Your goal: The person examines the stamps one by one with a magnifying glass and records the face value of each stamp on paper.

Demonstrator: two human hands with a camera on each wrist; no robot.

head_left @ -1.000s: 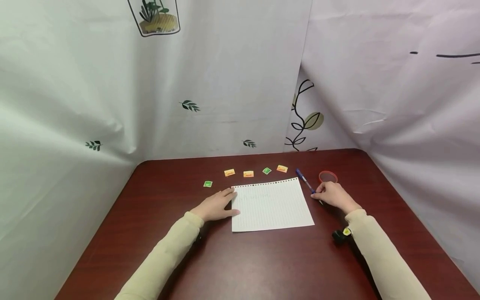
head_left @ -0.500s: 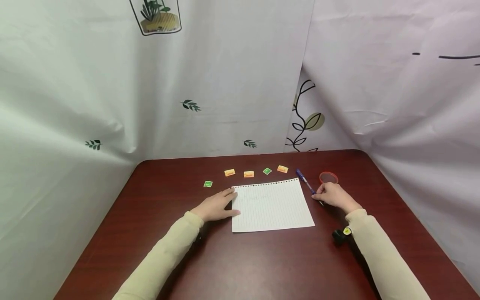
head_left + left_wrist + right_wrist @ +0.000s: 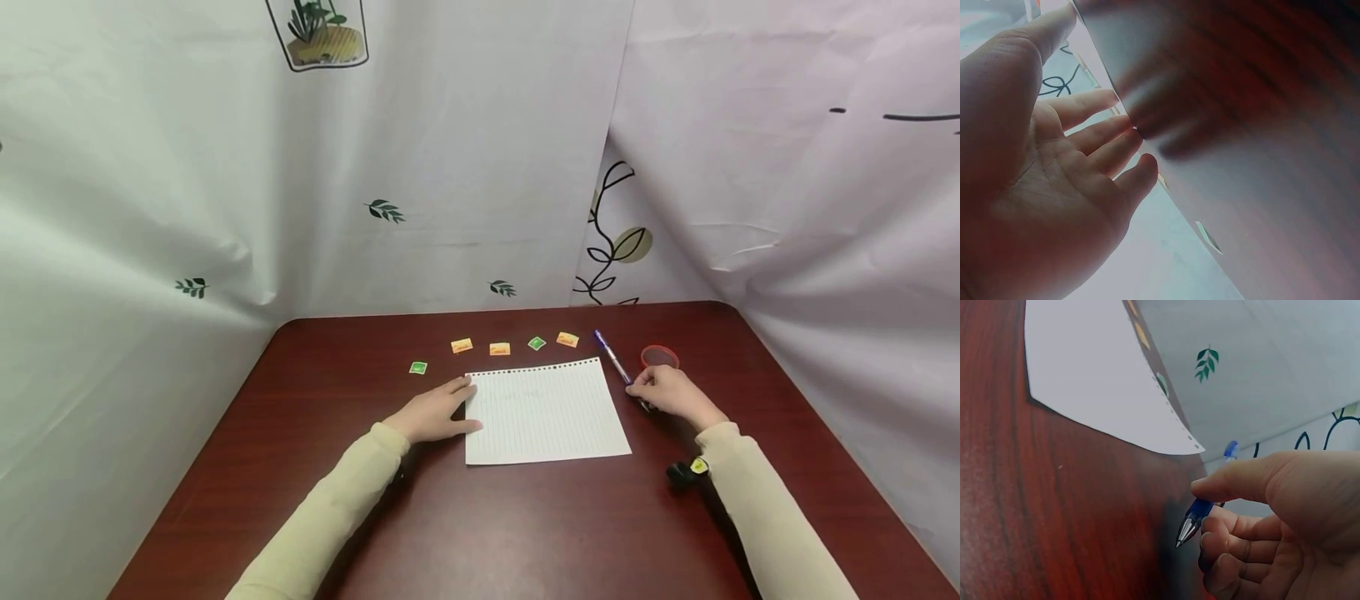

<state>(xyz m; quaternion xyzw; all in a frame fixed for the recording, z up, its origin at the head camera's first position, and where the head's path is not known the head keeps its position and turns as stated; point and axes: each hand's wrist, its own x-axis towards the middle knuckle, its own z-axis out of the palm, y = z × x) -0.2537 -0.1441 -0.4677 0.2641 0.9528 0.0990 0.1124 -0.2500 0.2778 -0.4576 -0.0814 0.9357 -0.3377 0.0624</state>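
Observation:
A blue-and-clear ballpoint pen (image 3: 617,357) is pinched between the thumb and fingers of my right hand (image 3: 672,392), just right of the paper. In the right wrist view its metal tip (image 3: 1189,530) points down toward the table, and the blue end (image 3: 1231,449) shows beyond the thumb. My left hand (image 3: 431,413) rests at the left edge of a lined, hole-punched sheet of paper (image 3: 547,425), fingers spread and nearly straight. Faint writing shows near the sheet's top. The left wrist view shows the left palm (image 3: 1060,187) with its fingertips at the paper's edge.
Behind the paper lie small orange cards (image 3: 499,349) and green cards (image 3: 536,342) in a loose row. A red-rimmed round object (image 3: 660,357) sits just beyond my right hand. White patterned cloth (image 3: 480,167) hangs behind and beside the dark red table (image 3: 510,533).
The pen, now pinched in my right hand, has its blue end slightly raised and farther from the paper's corner. My left hand and the paper stay put; the head view has shifted slightly.

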